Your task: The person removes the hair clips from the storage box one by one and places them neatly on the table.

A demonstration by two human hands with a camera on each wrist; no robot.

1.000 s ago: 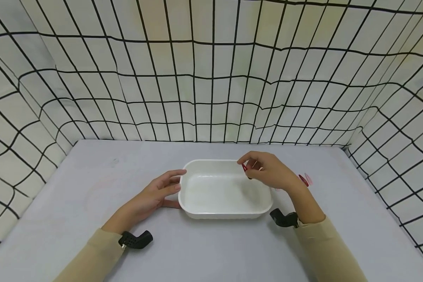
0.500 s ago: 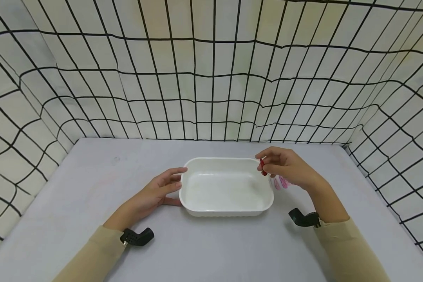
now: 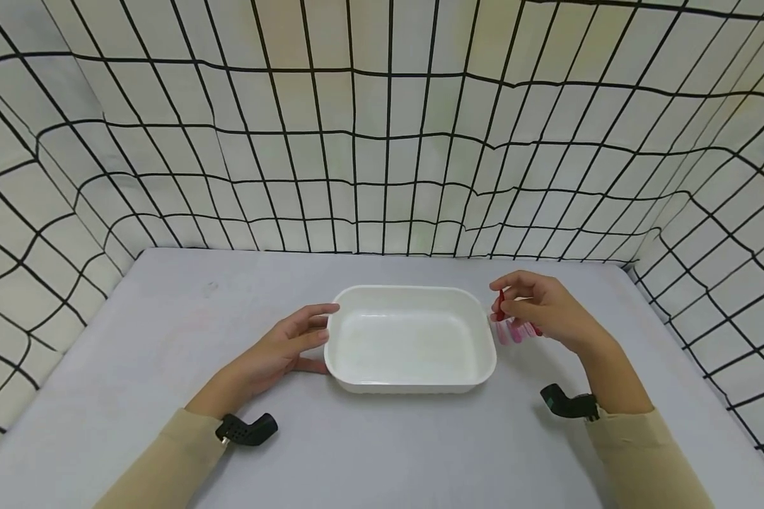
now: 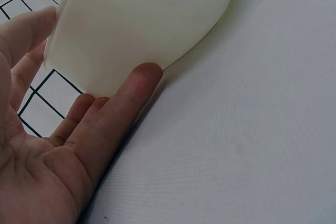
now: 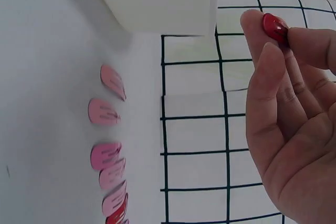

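Observation:
A white rectangular dish (image 3: 410,339) stands on the table. My left hand (image 3: 293,339) rests against its left end. In the left wrist view, the fairly straight fingers (image 4: 113,116) touch the dish's outer wall (image 4: 131,30). Off the dish's right end, my right hand (image 3: 541,307) pinches a red snap hair clip (image 5: 275,27) between thumb and fingertip, held up above the table. Below it lie several pink hair clips (image 5: 105,111) in a row, with a red one (image 5: 118,211) among them. In the head view the right hand partly covers this row.
The white table (image 3: 382,452) ends at the back against a black wire grid (image 3: 385,155). Grid panels also rise at the left and right sides, with pale sheeting behind them.
My right hand has moved right, from over the dish's right part to beyond its right end, keeping the red hair clip pinched. My left hand stays at the dish.

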